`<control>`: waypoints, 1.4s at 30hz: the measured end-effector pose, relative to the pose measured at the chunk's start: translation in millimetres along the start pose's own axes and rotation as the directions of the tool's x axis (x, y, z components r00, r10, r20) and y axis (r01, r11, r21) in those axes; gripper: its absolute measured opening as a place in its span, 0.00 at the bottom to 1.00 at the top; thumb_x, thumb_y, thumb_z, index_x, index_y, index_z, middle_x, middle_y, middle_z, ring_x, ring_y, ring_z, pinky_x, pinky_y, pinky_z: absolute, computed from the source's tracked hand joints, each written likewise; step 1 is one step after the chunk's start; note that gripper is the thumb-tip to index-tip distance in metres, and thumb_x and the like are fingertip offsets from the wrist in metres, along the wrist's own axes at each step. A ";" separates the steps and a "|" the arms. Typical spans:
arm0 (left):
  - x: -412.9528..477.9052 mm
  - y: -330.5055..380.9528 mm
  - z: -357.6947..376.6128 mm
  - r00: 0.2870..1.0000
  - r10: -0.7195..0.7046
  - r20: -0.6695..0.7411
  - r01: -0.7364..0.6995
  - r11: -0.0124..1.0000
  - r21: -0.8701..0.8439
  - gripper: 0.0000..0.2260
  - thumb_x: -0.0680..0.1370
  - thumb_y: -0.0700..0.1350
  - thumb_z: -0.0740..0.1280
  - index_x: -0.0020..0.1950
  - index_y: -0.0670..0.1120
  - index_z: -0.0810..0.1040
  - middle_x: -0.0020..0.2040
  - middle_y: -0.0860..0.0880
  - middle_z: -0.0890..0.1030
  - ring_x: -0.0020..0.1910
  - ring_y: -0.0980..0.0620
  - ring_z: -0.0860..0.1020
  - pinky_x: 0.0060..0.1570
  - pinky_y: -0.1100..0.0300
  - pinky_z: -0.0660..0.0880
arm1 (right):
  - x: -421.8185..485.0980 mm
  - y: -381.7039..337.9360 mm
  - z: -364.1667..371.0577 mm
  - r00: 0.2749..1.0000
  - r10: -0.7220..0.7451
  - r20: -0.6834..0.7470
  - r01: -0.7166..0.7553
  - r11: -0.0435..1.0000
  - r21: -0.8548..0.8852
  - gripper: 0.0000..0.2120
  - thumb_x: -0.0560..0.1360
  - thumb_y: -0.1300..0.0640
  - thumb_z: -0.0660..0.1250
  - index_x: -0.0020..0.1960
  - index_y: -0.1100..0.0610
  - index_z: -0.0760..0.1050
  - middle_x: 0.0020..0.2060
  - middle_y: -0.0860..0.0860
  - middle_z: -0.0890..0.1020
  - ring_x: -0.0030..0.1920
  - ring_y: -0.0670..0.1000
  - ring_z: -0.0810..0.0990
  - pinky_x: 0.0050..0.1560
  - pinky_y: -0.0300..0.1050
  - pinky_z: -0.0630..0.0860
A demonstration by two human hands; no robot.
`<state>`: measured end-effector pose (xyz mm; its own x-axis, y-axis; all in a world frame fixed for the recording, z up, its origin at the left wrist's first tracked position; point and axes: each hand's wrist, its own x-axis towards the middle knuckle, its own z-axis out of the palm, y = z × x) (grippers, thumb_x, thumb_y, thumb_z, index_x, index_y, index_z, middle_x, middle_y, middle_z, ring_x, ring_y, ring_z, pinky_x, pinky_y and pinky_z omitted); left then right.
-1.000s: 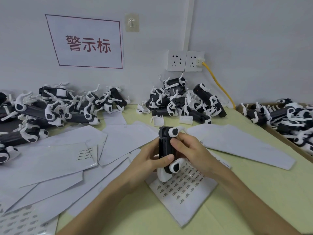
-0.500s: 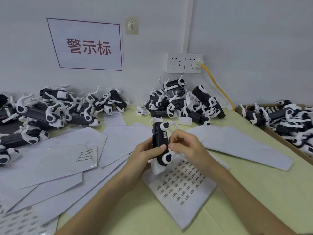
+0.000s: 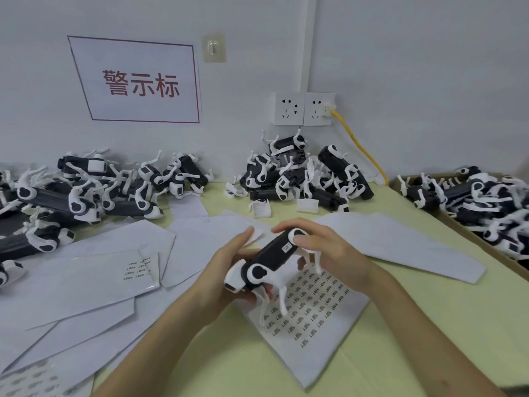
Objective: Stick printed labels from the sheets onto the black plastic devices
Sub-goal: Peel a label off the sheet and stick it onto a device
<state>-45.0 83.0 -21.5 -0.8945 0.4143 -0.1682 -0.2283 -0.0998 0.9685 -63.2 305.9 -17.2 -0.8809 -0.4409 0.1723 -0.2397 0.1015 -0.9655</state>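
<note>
Device [image 3: 269,257] tipped from upright to slanted vs 0.5 s ago. Long axis now near-L to far-R, small label [image 3: 287,247] facing up. L hand [image 3: 223,270] wraps lower end. R hand [image 3: 329,250] clamps upper end, thumb on white cap. Device held above sheet [image 3: 315,322] on counter [image 3: 463,308]. Sheet right under R hand, so prob. R peels next label.

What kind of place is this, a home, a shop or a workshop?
Probably a small factory's labelling bench: heaps of identical black devices against the back, printed label sheets spread over the table, and a red-lettered notice above.
</note>
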 end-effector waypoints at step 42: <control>11.7 -26.5 -4.9 0.930 0.367 0.017 -0.091 0.187 0.978 0.21 0.83 0.61 0.56 0.74 0.56 0.69 0.75 0.57 0.68 0.75 0.55 0.65 0.73 0.53 0.59 | 82.4 -30.0 10.6 0.948 0.011 -0.318 -0.134 0.919 -0.370 0.09 0.79 0.56 0.69 0.58 0.48 0.79 0.50 0.45 0.83 0.43 0.44 0.83 0.43 0.37 0.76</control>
<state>-51.3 86.0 -50.0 -0.9093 0.3636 0.2026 0.4150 0.8284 0.3762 -124.3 257.0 23.9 -0.9674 -0.1336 0.2150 -0.2530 0.4828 -0.8384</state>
